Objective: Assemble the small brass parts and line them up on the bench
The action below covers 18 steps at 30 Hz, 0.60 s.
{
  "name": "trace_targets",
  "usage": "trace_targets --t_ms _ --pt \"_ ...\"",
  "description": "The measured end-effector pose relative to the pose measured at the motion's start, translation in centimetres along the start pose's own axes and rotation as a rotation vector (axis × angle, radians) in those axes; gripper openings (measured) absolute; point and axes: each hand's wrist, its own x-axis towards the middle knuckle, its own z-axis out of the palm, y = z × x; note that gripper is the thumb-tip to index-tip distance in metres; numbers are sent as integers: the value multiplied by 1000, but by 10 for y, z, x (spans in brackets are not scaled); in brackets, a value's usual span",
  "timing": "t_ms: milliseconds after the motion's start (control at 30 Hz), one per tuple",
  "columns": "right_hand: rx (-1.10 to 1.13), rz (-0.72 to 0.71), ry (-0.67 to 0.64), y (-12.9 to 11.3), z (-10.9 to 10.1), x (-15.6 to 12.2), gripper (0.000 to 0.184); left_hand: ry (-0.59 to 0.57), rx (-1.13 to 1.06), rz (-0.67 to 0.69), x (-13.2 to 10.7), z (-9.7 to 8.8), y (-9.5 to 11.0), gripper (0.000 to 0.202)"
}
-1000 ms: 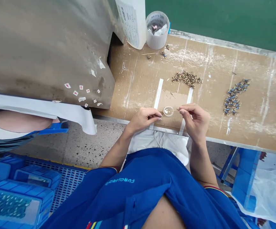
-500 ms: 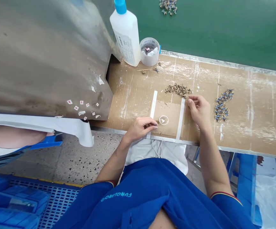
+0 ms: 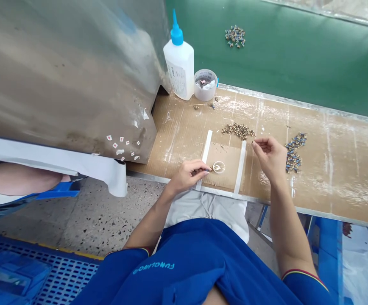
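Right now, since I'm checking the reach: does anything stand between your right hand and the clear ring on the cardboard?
Nothing upright does. Only a flat white tape strip lies on the cardboard between the right hand and the clear ring. The left hand is on the ring's other side.

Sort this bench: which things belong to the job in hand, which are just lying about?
Job: left hand, right hand, clear ring, cardboard pad, brass parts, blue-and-brass parts.
Lying about: white squeeze bottle, small plastic tub, small stickers.
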Motion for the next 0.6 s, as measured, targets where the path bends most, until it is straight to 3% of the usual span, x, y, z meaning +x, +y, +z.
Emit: trace_targets --t_ms 100,333,600 --pt "196 44 24 -17 1 -32 21 32 9 29 -2 3 6 22" --pt "508 112 -118 -51 20 -95 23 122 107 133 -8 21 28 26" --pt "506 230 -183 -36 27 -115 30 38 115 174 -4 38 13 22"
